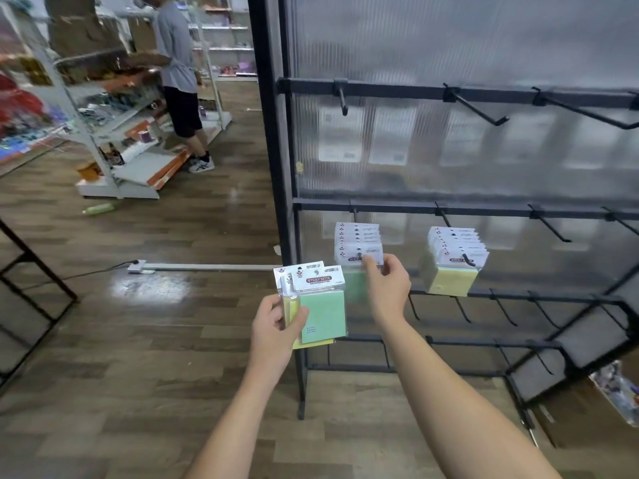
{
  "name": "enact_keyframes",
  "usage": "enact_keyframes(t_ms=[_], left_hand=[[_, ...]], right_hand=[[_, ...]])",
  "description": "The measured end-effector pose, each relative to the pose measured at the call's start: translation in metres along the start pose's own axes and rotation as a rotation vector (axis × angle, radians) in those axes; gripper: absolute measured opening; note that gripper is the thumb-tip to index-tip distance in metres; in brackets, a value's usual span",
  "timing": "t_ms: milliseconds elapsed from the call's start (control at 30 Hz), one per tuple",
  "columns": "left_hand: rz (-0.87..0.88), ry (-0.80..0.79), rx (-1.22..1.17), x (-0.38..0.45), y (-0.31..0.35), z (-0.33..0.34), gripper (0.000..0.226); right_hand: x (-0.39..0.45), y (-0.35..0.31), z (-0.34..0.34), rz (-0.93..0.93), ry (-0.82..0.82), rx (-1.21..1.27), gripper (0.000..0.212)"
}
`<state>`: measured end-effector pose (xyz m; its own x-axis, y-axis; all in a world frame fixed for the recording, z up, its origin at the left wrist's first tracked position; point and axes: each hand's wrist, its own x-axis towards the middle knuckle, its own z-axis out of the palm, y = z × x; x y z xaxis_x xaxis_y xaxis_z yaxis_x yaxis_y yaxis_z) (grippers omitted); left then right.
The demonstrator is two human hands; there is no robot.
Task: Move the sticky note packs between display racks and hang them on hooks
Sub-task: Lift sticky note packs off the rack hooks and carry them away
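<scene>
L hand [276, 323]: my fingers curled round spare packs [316, 302], green in front, yellow behind, not yet hung.
R hand [387, 281]: pinching front pack [361, 255] at hook tip [359, 254], seating it I think.
Far right: yellow bunch [453, 261] hung, done.
Rack [449, 95]: other hooks bare.
Left: my handful remains.
</scene>
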<state>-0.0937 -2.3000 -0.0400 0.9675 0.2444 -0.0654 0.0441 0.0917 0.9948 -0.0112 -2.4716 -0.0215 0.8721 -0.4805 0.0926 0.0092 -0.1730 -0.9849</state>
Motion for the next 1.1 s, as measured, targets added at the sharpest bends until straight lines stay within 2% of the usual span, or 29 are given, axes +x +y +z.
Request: enact_keyframes(t_ms=[33,133,200,267,300,400,500,700,1100], left_hand=[[-0.005,-0.007,0.000,-0.001,0.000,0.001,0.022],[-0.017,-0.017,-0.014,-0.002,-0.001,0.007,0.024],[-0.010,-0.030,-0.026,-0.002,-0.002,0.013,0.024],[-0.010,-0.049,-0.025,-0.003,-0.004,0.022,0.025],[-0.015,-0.057,-0.025,-0.005,-0.005,0.027,0.025],[-0.027,-0.063,-0.046,-0.008,-0.007,0.035,0.020],[-0.028,-0.030,-0.029,-0.010,-0.008,0.030,0.017],[0.009,0.057,-0.012,-0.004,-0.002,0.008,0.016],[0.009,-0.094,-0.023,0.014,-0.001,0.015,0.018]], right_hand=[[0.000,0.000,0.000,0.001,0.016,-0.011,0.020],[-0.013,0.003,-0.011,0.010,0.083,0.028,0.031],[-0.028,0.002,-0.018,0.078,-0.030,0.111,0.031],[-0.035,0.005,-0.022,0.108,-0.184,0.083,0.029],[-0.036,0.006,-0.024,0.106,-0.202,0.073,0.026],[-0.028,0.004,-0.032,0.111,-0.074,0.124,0.016],[-0.020,0.003,-0.043,0.080,0.030,0.157,0.015],[-0.022,-0.002,-0.029,-0.055,0.007,0.029,0.015],[-0.010,-0.003,-0.002,-0.042,0.138,-0.040,0.016]])
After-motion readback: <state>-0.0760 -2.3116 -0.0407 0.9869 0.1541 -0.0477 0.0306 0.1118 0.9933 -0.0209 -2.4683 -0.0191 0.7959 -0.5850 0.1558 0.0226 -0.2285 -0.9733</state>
